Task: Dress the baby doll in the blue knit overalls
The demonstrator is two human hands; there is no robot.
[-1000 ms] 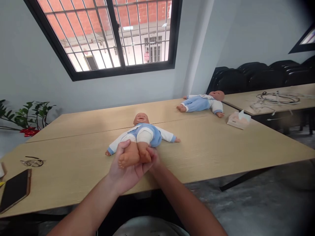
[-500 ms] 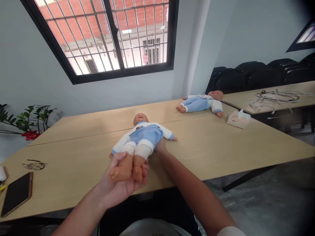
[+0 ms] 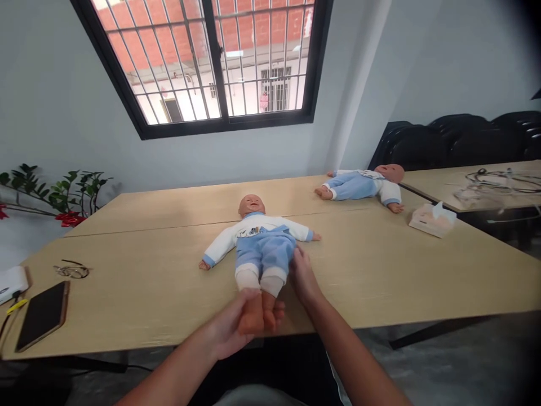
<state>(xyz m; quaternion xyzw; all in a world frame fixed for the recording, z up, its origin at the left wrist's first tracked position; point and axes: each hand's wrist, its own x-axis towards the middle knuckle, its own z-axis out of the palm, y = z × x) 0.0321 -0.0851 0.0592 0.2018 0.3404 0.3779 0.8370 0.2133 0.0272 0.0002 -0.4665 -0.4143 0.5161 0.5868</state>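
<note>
A baby doll [image 3: 253, 206] lies on its back, its head away from me and its arms spread. It wears a white top [image 3: 270, 225] and light blue pants [image 3: 266, 251] with white cuffs. My left hand [image 3: 230, 330] is closed round the doll's lower legs, the thumb on top and the fingertips showing at the far side. At the right side of the pants, my right hand [image 3: 304, 276] grips the blue cloth by the hip. Its fingertips are partly hidden by the cloth.
A second doll [image 3: 355, 185] in similar clothes lies at the back right, near a tissue box [image 3: 433, 219]. On the left are glasses [image 3: 72, 270], a dark tablet [image 3: 43, 314] and a white device [image 3: 12, 283]. Cables [image 3: 496, 186] lie on the side table.
The doll's legs have come down toward the table, with my left hand still round them. My right hand has moved from under the hip to the side of the pants. The view has shifted.
</note>
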